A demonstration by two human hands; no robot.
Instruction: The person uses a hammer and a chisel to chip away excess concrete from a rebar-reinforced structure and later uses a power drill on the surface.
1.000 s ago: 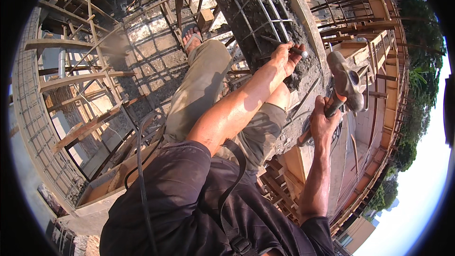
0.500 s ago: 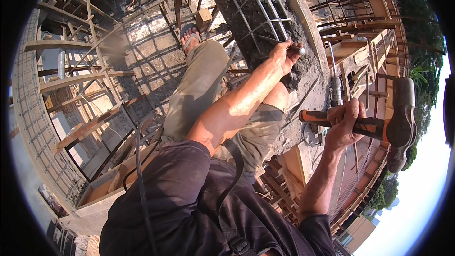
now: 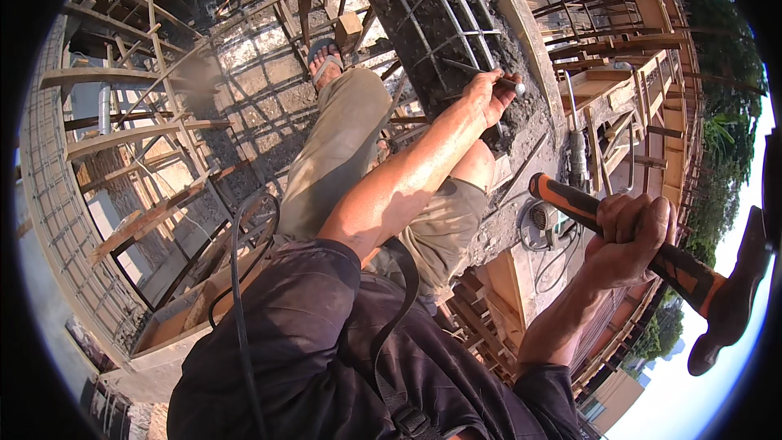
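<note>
My left hand point(image 3: 489, 99) is closed around a thin metal chisel point(image 3: 463, 68). The chisel lies slanted over the dark trough, one tip by the steel rebar point(image 3: 466, 24), its bright blunt end sticking out right of my fingers. Rough grey concrete point(image 3: 513, 118) lies beside that hand. Raised at the right, my right hand point(image 3: 631, 238) grips a hammer point(image 3: 688, 273) by its black and orange handle. The hammer's dark head hangs out over the sky side, well apart from the chisel.
A power tool with a cable point(image 3: 539, 216) rests on the concrete near my right knee. Timber props and planks point(image 3: 163, 143) stand below at the left. A rebar cage point(image 3: 61, 204) runs along the far left. My sandalled foot point(image 3: 326, 61) is beside a wooden block point(image 3: 349, 30).
My right hand has swung the hammer outward to the right and down, away from the chisel, and its head has tilted. My left hand and the chisel stay almost where they were.
</note>
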